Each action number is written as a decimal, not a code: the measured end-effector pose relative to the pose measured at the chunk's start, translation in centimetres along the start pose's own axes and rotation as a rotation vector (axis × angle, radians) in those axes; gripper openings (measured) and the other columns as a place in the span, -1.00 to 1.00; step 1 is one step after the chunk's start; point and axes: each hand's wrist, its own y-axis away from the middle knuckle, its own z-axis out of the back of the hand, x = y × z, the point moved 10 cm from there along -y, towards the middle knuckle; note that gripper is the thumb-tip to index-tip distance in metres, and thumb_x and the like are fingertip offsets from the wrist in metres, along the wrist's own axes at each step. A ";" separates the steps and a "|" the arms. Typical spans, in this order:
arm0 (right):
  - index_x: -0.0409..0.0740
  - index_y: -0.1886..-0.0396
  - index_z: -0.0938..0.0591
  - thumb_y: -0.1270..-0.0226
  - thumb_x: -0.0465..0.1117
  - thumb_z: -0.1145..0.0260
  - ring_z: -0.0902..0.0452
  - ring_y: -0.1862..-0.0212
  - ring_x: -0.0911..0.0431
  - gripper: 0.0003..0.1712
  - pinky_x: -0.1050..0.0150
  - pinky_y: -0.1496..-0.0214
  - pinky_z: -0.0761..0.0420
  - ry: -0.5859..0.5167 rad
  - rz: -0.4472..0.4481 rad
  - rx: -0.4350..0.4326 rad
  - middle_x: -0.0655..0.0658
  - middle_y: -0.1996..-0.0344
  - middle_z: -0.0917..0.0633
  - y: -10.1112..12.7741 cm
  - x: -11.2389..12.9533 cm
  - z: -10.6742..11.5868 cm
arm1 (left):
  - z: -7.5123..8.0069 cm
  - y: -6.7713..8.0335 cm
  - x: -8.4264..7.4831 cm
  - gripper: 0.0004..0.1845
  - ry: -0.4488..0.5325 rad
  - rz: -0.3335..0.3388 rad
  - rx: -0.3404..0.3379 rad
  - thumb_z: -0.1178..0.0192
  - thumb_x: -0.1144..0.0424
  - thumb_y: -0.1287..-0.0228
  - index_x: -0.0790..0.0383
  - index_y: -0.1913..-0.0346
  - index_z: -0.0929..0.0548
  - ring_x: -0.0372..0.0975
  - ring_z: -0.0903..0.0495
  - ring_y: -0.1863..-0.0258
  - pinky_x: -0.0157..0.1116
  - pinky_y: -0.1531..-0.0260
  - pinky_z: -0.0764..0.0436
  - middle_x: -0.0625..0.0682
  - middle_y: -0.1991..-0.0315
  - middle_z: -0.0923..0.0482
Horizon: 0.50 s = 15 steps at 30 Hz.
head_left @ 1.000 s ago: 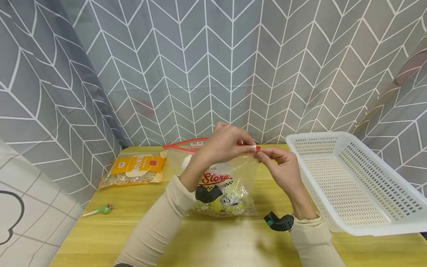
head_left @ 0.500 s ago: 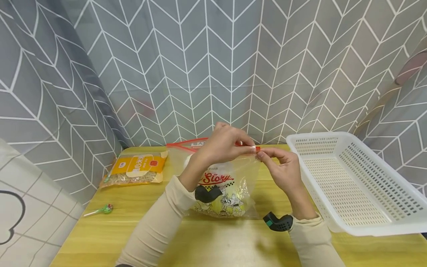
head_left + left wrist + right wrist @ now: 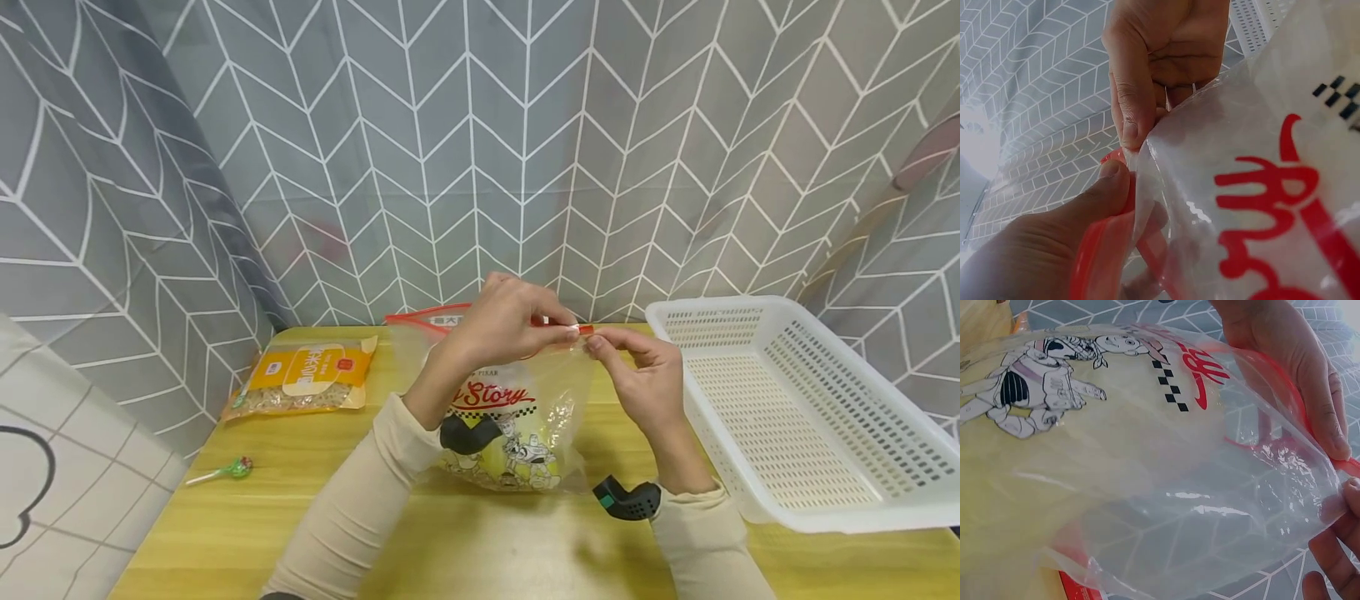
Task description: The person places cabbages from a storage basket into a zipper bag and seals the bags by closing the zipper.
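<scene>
Red zip strip (image 3: 450, 316) of the clear bag (image 3: 517, 433) is pinched by left hand (image 3: 506, 321) and right hand (image 3: 637, 371) at its right corner, so I reckon sealing is underway, next pressing along leftward.

From head height we look forward and down across the table (image 3: 225, 533); both wrist views sit very close (almost touching) and share the zip bag (image 3: 517, 425) with it.

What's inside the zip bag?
The zip bag holds something pale yellow low down; what it is can't be told. Left hand and right hand pinch its top.
</scene>
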 end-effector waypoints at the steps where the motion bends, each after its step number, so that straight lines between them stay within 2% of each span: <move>1: -0.59 0.30 -0.70 -0.26 -0.56 -0.35 -0.70 0.35 0.37 -0.92 0.48 0.17 -0.65 -0.012 -0.002 -0.005 0.26 0.43 -0.79 0.0 0.0 0.1 | 0.0 0.0 0.0 -0.93 0.000 -0.001 0.000 -0.41 0.03 -0.28 -0.15 0.26 -0.86 -0.41 -0.48 0.54 -0.18 0.11 -0.36 -0.27 0.46 -0.71; 11: -0.56 0.31 -0.71 -0.26 -0.56 -0.35 -0.65 0.39 0.32 -0.94 0.48 0.21 -0.60 -0.099 -0.061 -0.053 0.17 0.51 -0.78 -0.1 -0.5 0.9 | 0.7 0.4 0.6 -0.90 -0.032 0.032 -0.010 -0.40 0.01 -0.28 -0.16 0.22 -0.86 -0.40 -0.56 0.47 -0.18 0.06 -0.42 -0.27 0.36 -0.77; 15: -0.53 0.31 -0.72 -0.26 -0.57 -0.34 -0.63 0.40 0.29 -0.95 0.46 0.21 -0.59 -0.124 -0.073 -0.055 0.13 0.52 -0.77 -0.1 -0.7 0.9 | 0.9 0.7 0.9 -0.91 -0.017 0.045 -0.007 -0.41 0.02 -0.28 -0.15 0.23 -0.87 -0.40 -0.56 0.46 -0.16 0.05 -0.39 -0.27 0.35 -0.77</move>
